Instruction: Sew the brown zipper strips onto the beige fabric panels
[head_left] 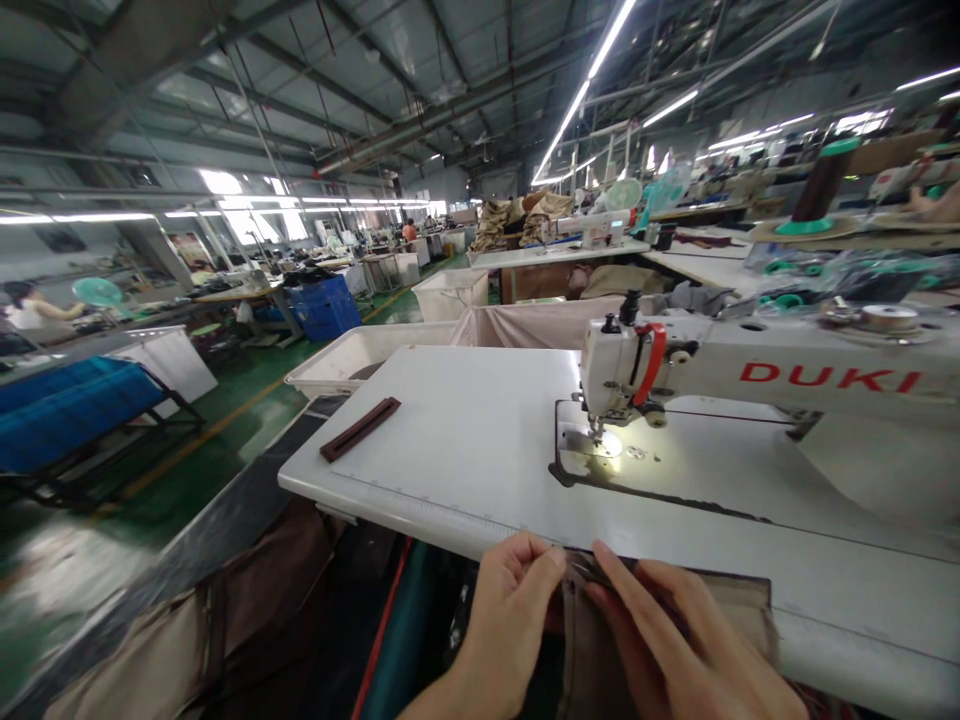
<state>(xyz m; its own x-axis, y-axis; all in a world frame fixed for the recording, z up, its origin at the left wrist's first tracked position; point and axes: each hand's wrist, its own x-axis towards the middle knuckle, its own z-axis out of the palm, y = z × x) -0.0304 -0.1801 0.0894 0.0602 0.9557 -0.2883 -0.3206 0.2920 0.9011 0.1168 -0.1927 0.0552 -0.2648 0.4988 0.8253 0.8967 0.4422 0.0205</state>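
Note:
At the table's front edge, my left hand (514, 600) pinches the edge of a taupe fabric piece (739, 600) between thumb and fingers. My right hand (682, 635) lies over the same fabric, its fingers bent around the edge close to my left fingertips. A small dark, shiny bit shows between the hands; I cannot make out what it is. The fabric has a dark border and partly hangs below the tabletop. Beyond the hands stands a white sewing machine (705, 360), its lamp lighting the needle plate (592, 445).
A folded dark brown strip (360, 428) lies on the left of the white sewing table (465, 420). Brown and beige fabric (247, 610) hangs at lower left. Pale bins (352, 355) stand behind the table. A thread cone (825, 190) rises at right. People sit at distant tables.

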